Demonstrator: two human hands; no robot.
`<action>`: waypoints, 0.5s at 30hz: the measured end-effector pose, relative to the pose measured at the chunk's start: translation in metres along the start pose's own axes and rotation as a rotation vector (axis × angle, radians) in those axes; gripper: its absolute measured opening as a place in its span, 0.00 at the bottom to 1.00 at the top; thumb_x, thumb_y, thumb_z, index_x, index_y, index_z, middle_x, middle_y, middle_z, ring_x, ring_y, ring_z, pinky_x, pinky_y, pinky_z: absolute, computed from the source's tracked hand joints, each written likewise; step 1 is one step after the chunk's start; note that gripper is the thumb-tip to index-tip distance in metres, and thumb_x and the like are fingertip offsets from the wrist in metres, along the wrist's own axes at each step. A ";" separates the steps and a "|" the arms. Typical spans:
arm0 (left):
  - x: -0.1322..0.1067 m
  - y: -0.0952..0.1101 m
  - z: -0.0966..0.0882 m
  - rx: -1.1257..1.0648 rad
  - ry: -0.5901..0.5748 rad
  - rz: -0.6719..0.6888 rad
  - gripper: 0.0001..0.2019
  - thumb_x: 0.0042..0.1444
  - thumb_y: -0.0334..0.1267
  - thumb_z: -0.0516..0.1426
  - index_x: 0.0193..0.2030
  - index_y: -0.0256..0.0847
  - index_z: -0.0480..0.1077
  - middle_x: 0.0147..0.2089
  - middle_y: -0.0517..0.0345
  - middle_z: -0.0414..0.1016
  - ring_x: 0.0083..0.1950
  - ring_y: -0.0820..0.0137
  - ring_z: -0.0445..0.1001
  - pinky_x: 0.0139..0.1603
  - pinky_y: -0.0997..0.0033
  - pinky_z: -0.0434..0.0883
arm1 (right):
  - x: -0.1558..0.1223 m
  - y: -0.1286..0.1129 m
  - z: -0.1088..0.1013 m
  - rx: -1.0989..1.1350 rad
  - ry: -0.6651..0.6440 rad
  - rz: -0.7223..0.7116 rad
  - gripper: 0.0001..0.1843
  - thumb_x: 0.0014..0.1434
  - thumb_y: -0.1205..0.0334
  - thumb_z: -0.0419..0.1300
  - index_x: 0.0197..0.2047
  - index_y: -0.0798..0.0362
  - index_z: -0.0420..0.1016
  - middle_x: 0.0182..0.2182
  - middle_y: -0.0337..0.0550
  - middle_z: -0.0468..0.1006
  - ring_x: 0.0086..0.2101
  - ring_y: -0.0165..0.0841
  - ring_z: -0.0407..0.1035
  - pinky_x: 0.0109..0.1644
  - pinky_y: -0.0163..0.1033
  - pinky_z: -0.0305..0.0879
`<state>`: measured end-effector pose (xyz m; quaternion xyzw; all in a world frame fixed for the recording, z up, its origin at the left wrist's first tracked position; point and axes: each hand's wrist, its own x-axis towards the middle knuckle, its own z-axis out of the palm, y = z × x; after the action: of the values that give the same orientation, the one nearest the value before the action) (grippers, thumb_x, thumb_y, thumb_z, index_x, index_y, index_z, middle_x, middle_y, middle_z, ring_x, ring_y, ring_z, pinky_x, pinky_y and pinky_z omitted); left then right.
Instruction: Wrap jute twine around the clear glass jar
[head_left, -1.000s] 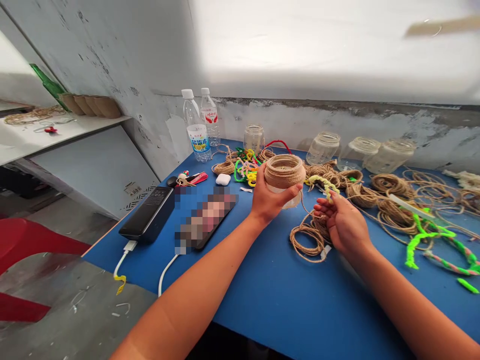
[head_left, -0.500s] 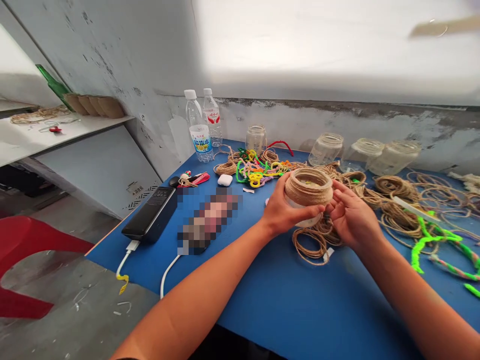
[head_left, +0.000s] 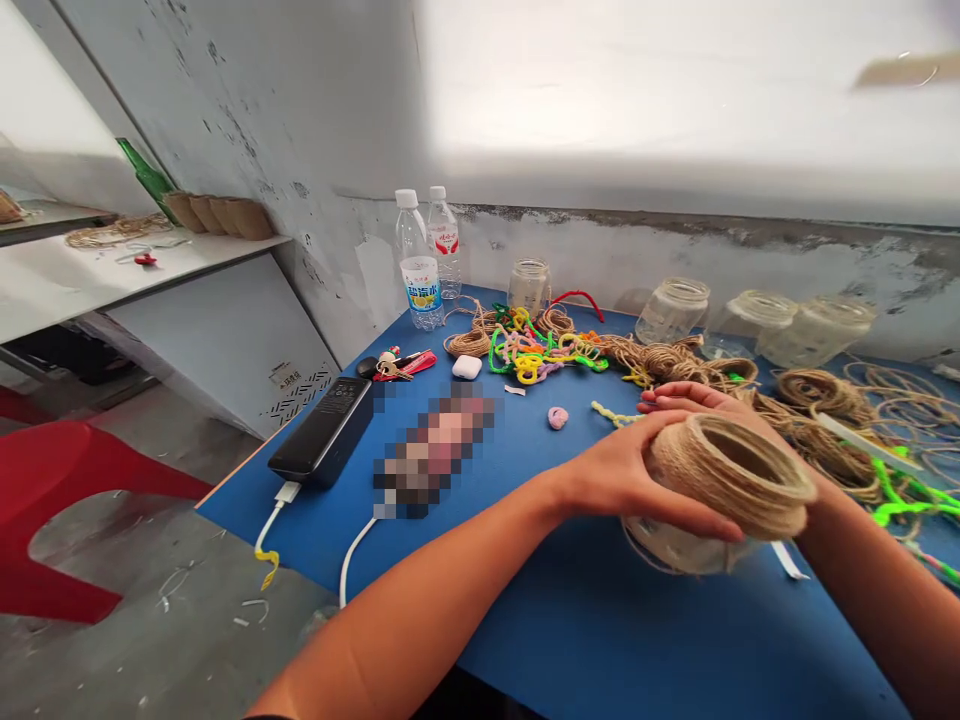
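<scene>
My left hand point(head_left: 626, 472) is closed around a glass jar point(head_left: 686, 550), its thumb across the near side. Brown twine point(head_left: 712, 485) is wound in rows round the jar's neck, and the jar tilts to the right with its mouth up. A loose strand of twine hangs along the jar's lower part. Behind the jar, my right hand point(head_left: 694, 394) reaches leftward with its visible fingers stretched out; its palm and thumb are hidden. A pale yellow fuzzy strand point(head_left: 615, 415) lies near its fingertips, with a small pink ball point(head_left: 557, 418) farther left.
Several bare glass jars point(head_left: 673, 310) stand along the wall. Twine coils point(head_left: 810, 395) and coloured fuzzy strands point(head_left: 525, 350) spread over the blue table point(head_left: 525, 590). Two plastic bottles point(head_left: 421, 285), keys point(head_left: 394, 367), a white case point(head_left: 466, 368) and a black power bank point(head_left: 322, 430) occupy the left.
The jar has come nearer and to the right in my left hand, tilting more. My right hand has passed from the jar's right side to behind it. The view has shifted slightly.
</scene>
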<state>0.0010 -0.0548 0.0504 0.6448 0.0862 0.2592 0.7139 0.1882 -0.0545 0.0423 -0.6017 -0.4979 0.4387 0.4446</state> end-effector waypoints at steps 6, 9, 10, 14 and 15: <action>-0.004 0.006 0.004 0.094 -0.151 -0.151 0.40 0.33 0.43 0.71 0.56 0.42 0.66 0.52 0.55 0.72 0.60 0.58 0.69 0.64 0.54 0.66 | 0.028 0.014 0.013 -0.452 -0.363 -0.057 0.35 0.43 0.45 0.67 0.54 0.49 0.71 0.42 0.47 0.78 0.40 0.40 0.74 0.42 0.42 0.72; -0.006 0.009 0.004 0.076 -0.200 -0.203 0.41 0.33 0.44 0.71 0.58 0.41 0.65 0.53 0.56 0.71 0.61 0.57 0.68 0.65 0.54 0.65 | 0.040 0.017 0.023 -0.766 -0.345 -0.159 0.32 0.45 0.46 0.64 0.52 0.52 0.74 0.36 0.47 0.76 0.35 0.37 0.71 0.40 0.42 0.69; -0.005 0.010 0.004 0.056 -0.209 -0.215 0.42 0.33 0.44 0.71 0.58 0.41 0.65 0.52 0.57 0.71 0.61 0.58 0.68 0.65 0.55 0.65 | 0.043 0.016 0.025 -0.814 -0.378 -0.160 0.29 0.48 0.46 0.61 0.51 0.52 0.75 0.33 0.45 0.76 0.32 0.35 0.70 0.37 0.40 0.68; -0.004 0.011 0.004 -0.051 -0.260 -0.195 0.42 0.30 0.44 0.71 0.56 0.41 0.67 0.48 0.58 0.71 0.58 0.60 0.70 0.65 0.56 0.65 | 0.050 0.003 0.024 -0.821 -0.444 -0.146 0.24 0.50 0.47 0.59 0.45 0.52 0.77 0.30 0.42 0.76 0.31 0.34 0.69 0.35 0.38 0.65; -0.003 0.011 0.004 -0.078 -0.270 -0.190 0.42 0.30 0.44 0.72 0.56 0.42 0.67 0.47 0.59 0.71 0.57 0.60 0.71 0.65 0.56 0.65 | 0.052 -0.003 0.023 -0.786 -0.435 -0.132 0.22 0.49 0.46 0.60 0.42 0.53 0.77 0.30 0.42 0.76 0.30 0.34 0.69 0.35 0.38 0.65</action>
<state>-0.0030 -0.0592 0.0604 0.6344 0.0397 0.1046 0.7648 0.1717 -0.0004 0.0353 -0.5858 -0.7457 0.3032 0.0943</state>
